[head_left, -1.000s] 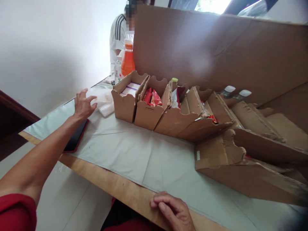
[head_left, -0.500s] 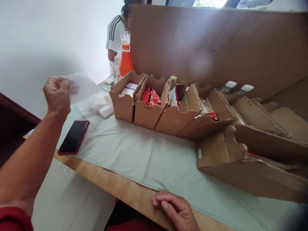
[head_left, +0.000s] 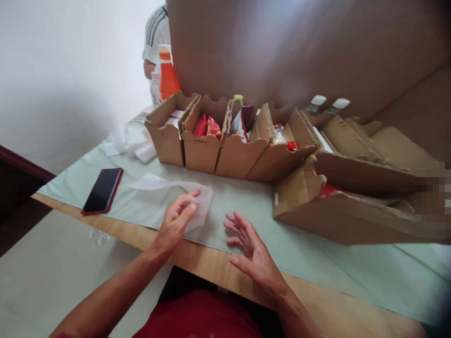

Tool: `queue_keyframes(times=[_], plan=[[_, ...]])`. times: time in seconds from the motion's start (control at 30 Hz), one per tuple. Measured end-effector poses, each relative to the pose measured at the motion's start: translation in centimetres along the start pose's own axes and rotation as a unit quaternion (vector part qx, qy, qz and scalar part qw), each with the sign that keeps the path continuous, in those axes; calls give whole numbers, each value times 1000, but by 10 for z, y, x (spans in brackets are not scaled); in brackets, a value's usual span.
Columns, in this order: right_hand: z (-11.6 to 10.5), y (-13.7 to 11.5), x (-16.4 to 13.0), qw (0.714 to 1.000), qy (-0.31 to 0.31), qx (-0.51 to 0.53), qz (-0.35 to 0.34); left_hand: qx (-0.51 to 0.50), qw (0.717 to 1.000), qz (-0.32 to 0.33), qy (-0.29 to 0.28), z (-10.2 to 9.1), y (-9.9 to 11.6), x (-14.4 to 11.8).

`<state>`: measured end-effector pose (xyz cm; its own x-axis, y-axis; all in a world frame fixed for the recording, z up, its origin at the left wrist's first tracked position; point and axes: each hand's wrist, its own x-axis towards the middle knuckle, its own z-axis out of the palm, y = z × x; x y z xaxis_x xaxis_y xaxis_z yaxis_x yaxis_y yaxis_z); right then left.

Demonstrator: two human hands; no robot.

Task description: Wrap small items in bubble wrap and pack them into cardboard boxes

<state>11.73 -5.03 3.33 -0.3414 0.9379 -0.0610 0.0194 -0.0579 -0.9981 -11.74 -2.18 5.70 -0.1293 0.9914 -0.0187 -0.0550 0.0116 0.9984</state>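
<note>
My left hand [head_left: 176,220] holds a clear bubble-wrap sheet [head_left: 169,190] by its near right corner, over the pale green cloth [head_left: 246,234] near the table's front edge. To its right, my right hand [head_left: 248,241] hovers with fingers spread and nothing in it, a short way from the sheet. A black phone in a red case [head_left: 103,190] lies face up to the left of the sheet.
A row of open cardboard trays [head_left: 225,145] holds red packets and small bottles; a larger tipped tray [head_left: 338,206] lies right. More clear plastic [head_left: 128,141] lies back left. An orange bottle [head_left: 167,75] and another person [head_left: 157,33] are behind, beside a tall cardboard wall [head_left: 299,51].
My left hand brought the plastic sheet from the back left, up and then down in front of me. My right hand lifted off the table edge and opened.
</note>
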Motion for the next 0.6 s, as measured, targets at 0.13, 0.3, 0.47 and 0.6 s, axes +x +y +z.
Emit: queue_keyframes(times=[0.13,0.3,0.47,0.6], plan=[[3,6,7,998,61,-17,-8,-34,981,15,-192,42,-13,-25],[-11,15,15,966,253,-43,-7,173,951,207,-149,27,-16,-38],[-32,-2,-8,975,196,-88,-47,491,768,410,20,-7,-38,-14],[-46,-23,-38,979,166,-107,-44,538,755,373,-41,-28,-59,8]])
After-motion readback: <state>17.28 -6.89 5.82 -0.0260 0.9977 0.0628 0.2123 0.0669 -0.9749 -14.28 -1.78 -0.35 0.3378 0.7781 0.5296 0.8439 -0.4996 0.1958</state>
